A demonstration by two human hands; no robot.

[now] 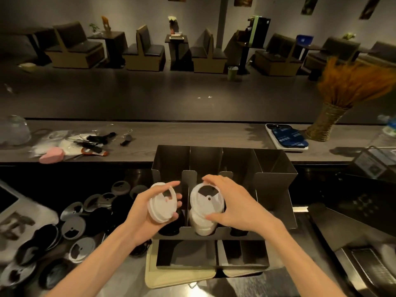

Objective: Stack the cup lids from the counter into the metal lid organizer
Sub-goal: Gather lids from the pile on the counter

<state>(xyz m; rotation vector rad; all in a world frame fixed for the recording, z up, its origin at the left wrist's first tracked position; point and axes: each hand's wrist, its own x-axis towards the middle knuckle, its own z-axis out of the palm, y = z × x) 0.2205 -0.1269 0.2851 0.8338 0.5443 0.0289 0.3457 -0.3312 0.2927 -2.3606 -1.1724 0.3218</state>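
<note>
My left hand [150, 213] grips a small stack of white lids [162, 203], held tilted just left of the metal lid organizer [276, 181]. My right hand [231, 202] clasps the white stack [204, 207] in its middle slot — the slot runs away from me. Loose dark lids [70, 230] lie left, nearer my left hand.

Head camera, looking forward and down (wide-angle), near the counter [214, 136]

- lid organizer [276, 168]: dark sheet metal, smooth, dull sheen
- white lids [206, 202]: thin plastic, semi-glossy
- upper counter [192, 136]: wood grain, matt
- vase [323, 125]: woven, rough
</note>
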